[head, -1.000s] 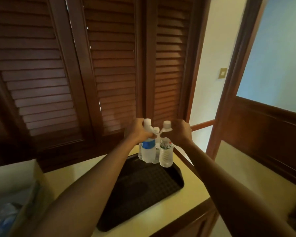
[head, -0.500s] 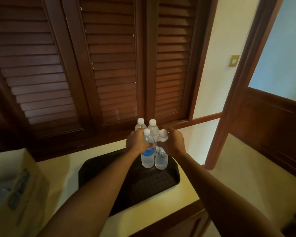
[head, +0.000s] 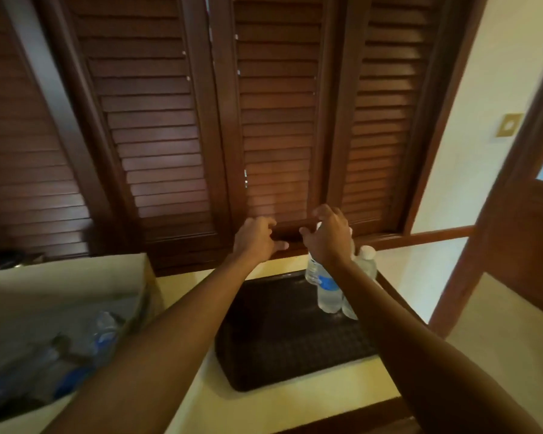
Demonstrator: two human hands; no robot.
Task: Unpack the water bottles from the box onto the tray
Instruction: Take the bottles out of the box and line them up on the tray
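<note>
Hovering above the tray (head: 279, 339), the left hand (head: 255, 241) and right hand (head: 328, 236) are loosely spread and empty; bottles (head: 328, 289) stand on the tray's far right corner.

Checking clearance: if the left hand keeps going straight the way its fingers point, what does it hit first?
Likely the louvered shutter's bottom rail. The left hand, open and empty, points that way, with nothing visible between; depth is unclear.

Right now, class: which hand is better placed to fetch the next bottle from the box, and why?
Left, probably. The left hand is empty, fingers loosely curled, and lies nearer the box at the left, where bottles remain. The right hand is open above the bottles standing on the tray, farther away.
</note>
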